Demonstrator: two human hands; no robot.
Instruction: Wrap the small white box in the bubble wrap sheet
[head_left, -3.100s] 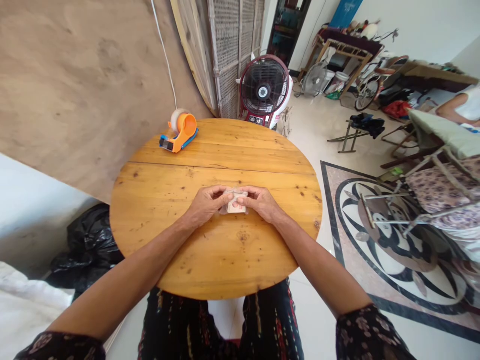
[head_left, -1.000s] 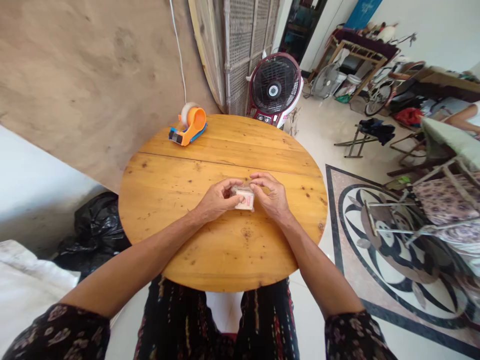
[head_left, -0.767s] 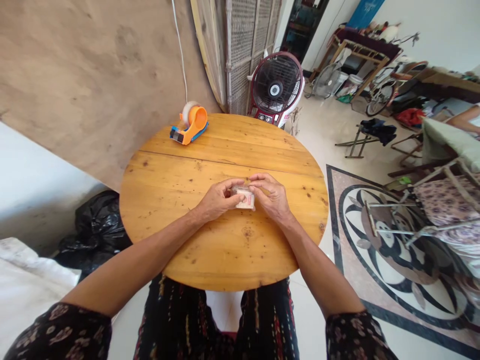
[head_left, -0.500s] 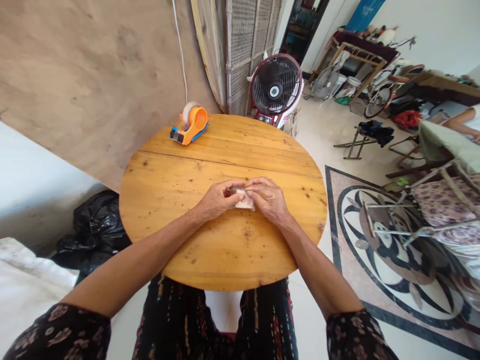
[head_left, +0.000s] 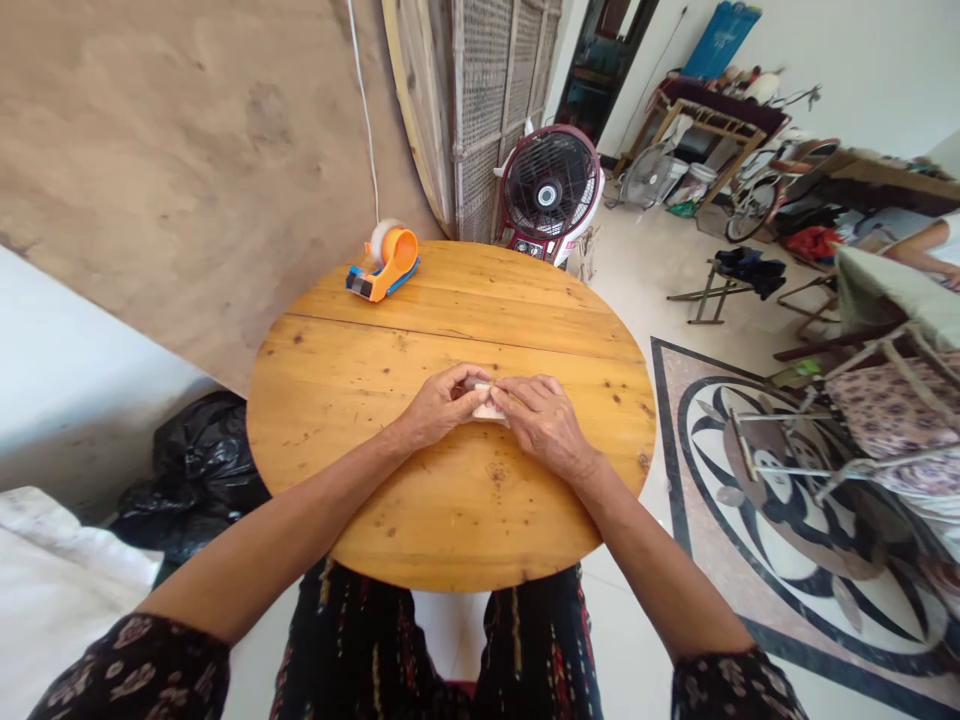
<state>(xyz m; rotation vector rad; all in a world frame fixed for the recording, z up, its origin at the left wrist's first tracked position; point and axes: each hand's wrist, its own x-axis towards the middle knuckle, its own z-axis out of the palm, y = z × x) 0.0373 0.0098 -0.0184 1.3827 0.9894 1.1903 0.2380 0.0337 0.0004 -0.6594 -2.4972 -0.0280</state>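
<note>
A small whitish packet (head_left: 491,411) is held between my two hands, just above or on the round wooden table (head_left: 450,500); its exact kind is too small to make out. My left hand (head_left: 442,402) pinches its left side, thumb in front and fingers behind. On the other side, my right hand (head_left: 545,417) has thumb and fingertips closed on its upper right edge. Fingers cover much of the packet.
An orange and blue tape dispenser (head_left: 386,265) with a clear roll stands at the table's far left. Behind the table is a fan (head_left: 551,185). Black plastic bags (head_left: 202,460) lie at the left. To the right are a folding stool (head_left: 720,285) and another person's arm (head_left: 926,250).
My right hand has turned flatter over the packet, its fingers lower and closer to my left hand. The view has shifted slightly.
</note>
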